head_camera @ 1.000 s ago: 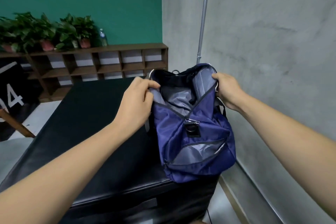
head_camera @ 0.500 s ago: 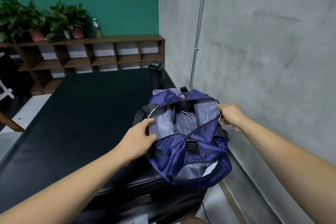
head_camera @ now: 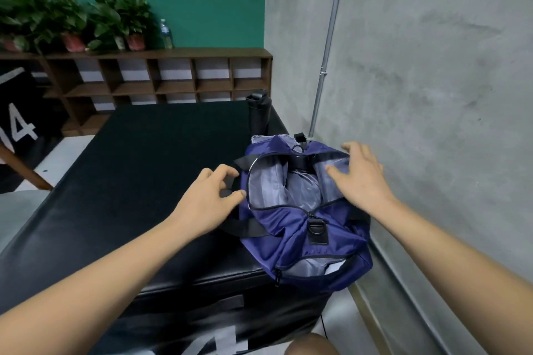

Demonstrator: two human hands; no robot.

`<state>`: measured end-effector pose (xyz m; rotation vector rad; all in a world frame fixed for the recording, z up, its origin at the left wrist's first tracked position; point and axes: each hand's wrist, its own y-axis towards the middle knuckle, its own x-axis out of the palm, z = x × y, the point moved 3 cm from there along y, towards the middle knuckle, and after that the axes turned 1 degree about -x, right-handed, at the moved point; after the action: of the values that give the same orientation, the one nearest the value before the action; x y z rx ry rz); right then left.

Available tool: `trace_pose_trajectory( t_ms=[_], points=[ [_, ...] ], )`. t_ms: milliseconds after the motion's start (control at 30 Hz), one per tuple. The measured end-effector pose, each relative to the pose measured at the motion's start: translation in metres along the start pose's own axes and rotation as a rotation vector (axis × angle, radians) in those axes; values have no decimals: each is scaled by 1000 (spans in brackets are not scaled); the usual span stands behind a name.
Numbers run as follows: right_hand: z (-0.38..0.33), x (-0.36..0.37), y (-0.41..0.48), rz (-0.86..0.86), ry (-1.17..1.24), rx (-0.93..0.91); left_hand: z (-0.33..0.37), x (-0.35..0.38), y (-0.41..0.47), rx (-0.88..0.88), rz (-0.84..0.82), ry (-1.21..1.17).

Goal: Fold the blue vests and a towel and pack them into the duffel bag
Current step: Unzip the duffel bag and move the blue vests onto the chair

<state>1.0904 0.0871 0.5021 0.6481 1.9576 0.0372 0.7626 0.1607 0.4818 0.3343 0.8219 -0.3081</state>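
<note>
Left grip (head_camera: pixel 210 196) and right grip (head_camera: pixel 357 179), both slack and empty, at duffel bag (head_camera: pixel 288 239) mouth (contents indistinct)

bag (head_camera: pixel 291 242) | navy duffel, grey lining, black straps and end buckle | top zip undone, mouth gaping upward, grey fabric inside | near end pocket also unzipped, something white just showing | lies lengthwise on right front corner of black tabletop (head_camera: pixel 138 170), near end at front edge

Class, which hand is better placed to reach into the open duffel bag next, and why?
Right, probably. The right hand is over the open mouth of the duffel bag, fingers spread above the grey lining; the left hand sits beside its rim, over the black table.
</note>
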Motion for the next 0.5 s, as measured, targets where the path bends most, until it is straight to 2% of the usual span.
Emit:
trace_pose_trajectory(
  t_ms=[167, 500],
  points=[
    [-95, 28, -31, -81, 35, -280, -49, -48, -41, -98, 86, -12],
    [-286, 153, -154, -426, 301, -605, -194, -134, -177, -399, 227, -21]
  ],
)
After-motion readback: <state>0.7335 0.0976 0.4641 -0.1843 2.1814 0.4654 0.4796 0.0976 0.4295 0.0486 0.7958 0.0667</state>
